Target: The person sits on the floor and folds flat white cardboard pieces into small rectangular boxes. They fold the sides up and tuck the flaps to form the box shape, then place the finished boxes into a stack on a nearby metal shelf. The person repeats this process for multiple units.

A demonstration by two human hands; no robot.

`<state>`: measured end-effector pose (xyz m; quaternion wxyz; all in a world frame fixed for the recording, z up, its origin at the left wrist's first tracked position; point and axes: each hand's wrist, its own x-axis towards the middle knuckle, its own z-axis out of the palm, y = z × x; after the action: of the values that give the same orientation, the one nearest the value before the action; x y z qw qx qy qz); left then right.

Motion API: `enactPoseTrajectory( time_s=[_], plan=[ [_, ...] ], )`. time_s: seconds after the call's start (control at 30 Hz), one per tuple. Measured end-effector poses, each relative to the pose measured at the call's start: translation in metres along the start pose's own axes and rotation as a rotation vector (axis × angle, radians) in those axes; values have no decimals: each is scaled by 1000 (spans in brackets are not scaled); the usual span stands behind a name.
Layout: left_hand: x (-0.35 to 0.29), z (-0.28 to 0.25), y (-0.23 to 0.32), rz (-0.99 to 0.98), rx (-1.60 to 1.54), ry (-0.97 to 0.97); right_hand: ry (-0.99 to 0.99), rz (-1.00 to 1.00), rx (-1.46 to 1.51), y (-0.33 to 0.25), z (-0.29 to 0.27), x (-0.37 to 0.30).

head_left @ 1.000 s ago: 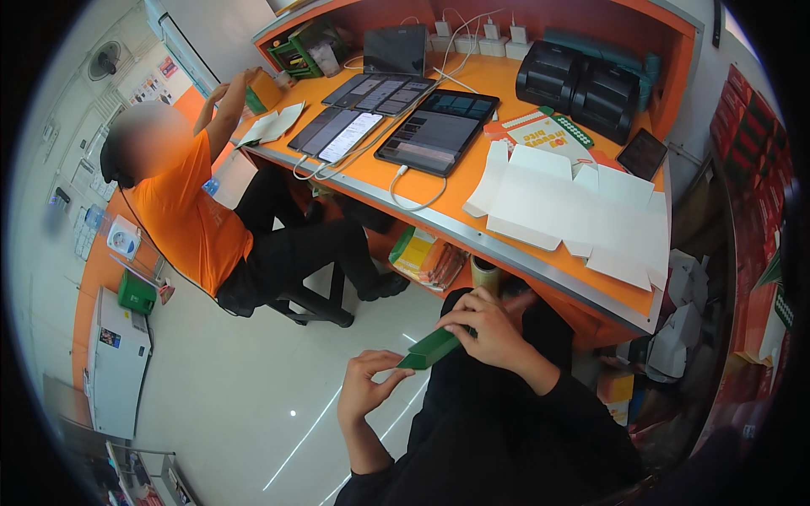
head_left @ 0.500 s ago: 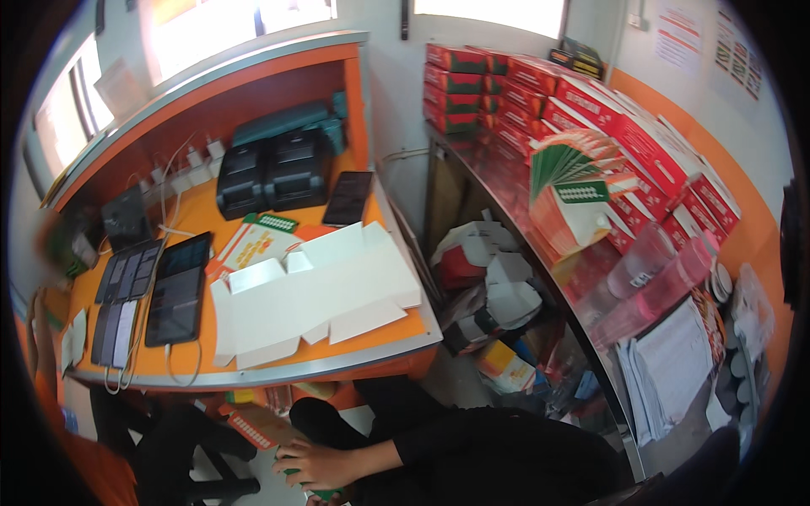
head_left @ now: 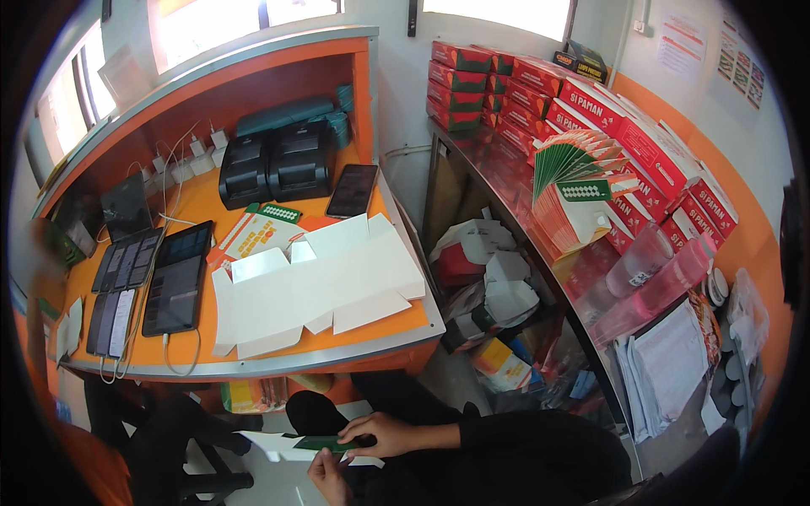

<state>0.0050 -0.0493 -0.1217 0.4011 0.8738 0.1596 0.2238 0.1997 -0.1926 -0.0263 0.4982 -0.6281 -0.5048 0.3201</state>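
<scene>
Two hands [head_left: 384,435] [head_left: 329,477] hold green card [head_left: 315,443]; boxes [head_left: 656,148] bear lettering

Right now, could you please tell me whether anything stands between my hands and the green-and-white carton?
Nothing visible does: the right hand and the left hand are both directly on the green-and-white carton.

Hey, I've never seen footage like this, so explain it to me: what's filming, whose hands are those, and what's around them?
There is no machine here, just a person's two bare hands. A fisheye camera worn on the head looks down, so straight edges bend. The right hand and left hand hold a piece of green-and-white card over the lap. On the orange desk lie an unfolded white carton and a large tablet. Red boxes are stacked on the right.
</scene>
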Motion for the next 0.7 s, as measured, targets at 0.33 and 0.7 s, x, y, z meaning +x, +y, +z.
enactPoseTrajectory(
  time_s=[0.33, 0.7],
  plan=[
    [43, 27, 87, -644, -934, 72, 141, 123, -17, 11, -15, -22],
    [51, 60, 98, -640, -857, 215, 267, 167, -119, 17, -25, -28]
  ],
)
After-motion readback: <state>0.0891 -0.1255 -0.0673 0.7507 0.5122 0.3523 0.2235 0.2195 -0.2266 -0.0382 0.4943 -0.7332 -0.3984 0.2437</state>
